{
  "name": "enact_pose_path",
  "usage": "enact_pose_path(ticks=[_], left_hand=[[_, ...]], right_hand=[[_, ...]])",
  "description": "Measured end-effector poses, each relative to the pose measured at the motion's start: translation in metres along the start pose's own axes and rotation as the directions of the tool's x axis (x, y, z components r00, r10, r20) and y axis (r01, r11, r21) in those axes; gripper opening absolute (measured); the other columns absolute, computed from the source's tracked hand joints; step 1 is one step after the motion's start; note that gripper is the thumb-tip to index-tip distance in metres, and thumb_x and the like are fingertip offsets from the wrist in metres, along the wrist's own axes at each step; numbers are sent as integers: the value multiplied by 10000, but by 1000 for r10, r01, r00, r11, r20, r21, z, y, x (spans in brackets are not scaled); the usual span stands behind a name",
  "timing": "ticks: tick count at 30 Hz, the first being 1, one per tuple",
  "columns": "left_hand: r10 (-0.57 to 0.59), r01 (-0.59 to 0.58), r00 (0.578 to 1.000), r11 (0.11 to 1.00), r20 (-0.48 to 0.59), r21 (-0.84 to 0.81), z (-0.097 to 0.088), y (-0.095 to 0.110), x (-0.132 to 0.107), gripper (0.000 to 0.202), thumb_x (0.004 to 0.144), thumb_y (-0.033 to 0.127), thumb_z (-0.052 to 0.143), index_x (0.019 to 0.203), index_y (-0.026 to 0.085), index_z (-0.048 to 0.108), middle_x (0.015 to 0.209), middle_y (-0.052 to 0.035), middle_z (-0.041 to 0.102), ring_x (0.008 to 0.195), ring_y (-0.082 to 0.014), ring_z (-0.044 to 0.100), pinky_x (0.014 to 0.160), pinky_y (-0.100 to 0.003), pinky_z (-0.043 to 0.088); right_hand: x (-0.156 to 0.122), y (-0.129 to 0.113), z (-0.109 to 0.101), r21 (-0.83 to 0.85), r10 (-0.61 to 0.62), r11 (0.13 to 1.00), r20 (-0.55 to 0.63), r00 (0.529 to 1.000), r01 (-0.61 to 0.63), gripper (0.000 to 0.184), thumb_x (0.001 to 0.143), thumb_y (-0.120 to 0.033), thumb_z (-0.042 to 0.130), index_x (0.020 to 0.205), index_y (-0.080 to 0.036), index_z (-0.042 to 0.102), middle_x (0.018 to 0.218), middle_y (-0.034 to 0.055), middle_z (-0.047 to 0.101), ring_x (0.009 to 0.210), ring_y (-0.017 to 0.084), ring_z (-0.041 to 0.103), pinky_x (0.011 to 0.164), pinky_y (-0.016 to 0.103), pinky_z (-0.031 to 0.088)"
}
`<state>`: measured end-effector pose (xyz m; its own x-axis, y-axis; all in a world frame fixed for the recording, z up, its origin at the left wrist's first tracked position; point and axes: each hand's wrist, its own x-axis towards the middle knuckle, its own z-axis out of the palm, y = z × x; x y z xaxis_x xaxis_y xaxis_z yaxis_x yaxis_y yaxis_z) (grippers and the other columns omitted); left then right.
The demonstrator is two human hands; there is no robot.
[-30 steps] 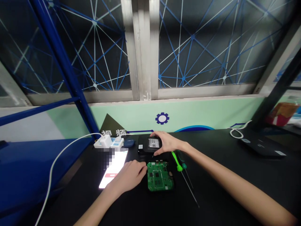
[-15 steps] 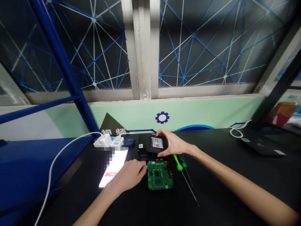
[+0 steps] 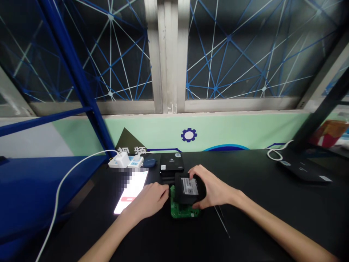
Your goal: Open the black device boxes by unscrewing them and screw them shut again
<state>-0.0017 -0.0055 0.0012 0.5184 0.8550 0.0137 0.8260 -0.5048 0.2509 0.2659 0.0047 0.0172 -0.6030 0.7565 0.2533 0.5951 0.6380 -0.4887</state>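
My right hand (image 3: 211, 185) grips a black plastic device cover (image 3: 178, 187) with a white printed label, thumb and fingers on its right side. The cover is over a green circuit board (image 3: 177, 213), hiding most of it; whether they touch I cannot tell. At the board's upper left edge is my left hand (image 3: 152, 198), its fingers curled together, with whatever they hold hidden. Two thin screwdriver shafts (image 3: 223, 222) show below my right hand, which hides their handles.
Behind the board lies a black box (image 3: 171, 162) with stickers. A lit phone (image 3: 133, 189) is left of my left hand, below a white power strip (image 3: 133, 162) and a dark blue case (image 3: 149, 162). Another flat black device (image 3: 305, 171) and a white cable (image 3: 272, 155) lie far right.
My right hand has brought the cover from above the black box toward me and over the circuit board. The black box's top now shows. My left hand has stayed in place.
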Motion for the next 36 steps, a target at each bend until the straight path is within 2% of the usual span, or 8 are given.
enact_pose_path(ticks=[10, 24, 31, 36], left_hand=[[-1, 1, 1000, 1000, 13, 28, 0, 0, 0, 338, 1003, 255, 336, 729, 213, 529, 678, -24, 614, 622, -200, 628, 524, -292, 256], [-1, 0, 1000, 999, 18, 35, 1, -1, -1, 359, 1014, 267, 319, 715, 214, 512, 646, 1, 582, 577, -174, 585, 521, -284, 249], [-5, 4, 1000, 999, 22, 39, 0, -1, -1, 374, 1022, 277, 316, 731, 210, 542, 669, -7, 605, 592, -178, 603, 527, -282, 262], [1, -2, 1000, 999, 21, 44, 0, -1, -1, 381, 1022, 275, 310, 726, 210, 540, 658, -9, 600, 591, -179, 602, 527, -289, 258]], right_hand=[[-2, -8, 19, 21, -53, 998, 45, 998, 52, 682, 516, -485, 871, 1006, -232, 470, 1107, 54, 511, 974, 246, 482, 823, 350, 436], [-5, -10, 22, 8, -71, 997, 56, 996, 71, 661, 563, -592, 830, 998, -220, 500, 1114, 67, 533, 988, 256, 501, 879, 392, 441], [-7, -7, 22, 29, -94, 995, 69, 993, 92, 752, 596, -607, 818, 1179, -226, 536, 1235, 96, 543, 1093, 283, 520, 960, 416, 436], [-8, -7, 21, 14, -100, 995, 77, 992, 100, 757, 721, -618, 736, 1317, -208, 515, 1349, 126, 528, 1233, 294, 484, 1063, 436, 390]])
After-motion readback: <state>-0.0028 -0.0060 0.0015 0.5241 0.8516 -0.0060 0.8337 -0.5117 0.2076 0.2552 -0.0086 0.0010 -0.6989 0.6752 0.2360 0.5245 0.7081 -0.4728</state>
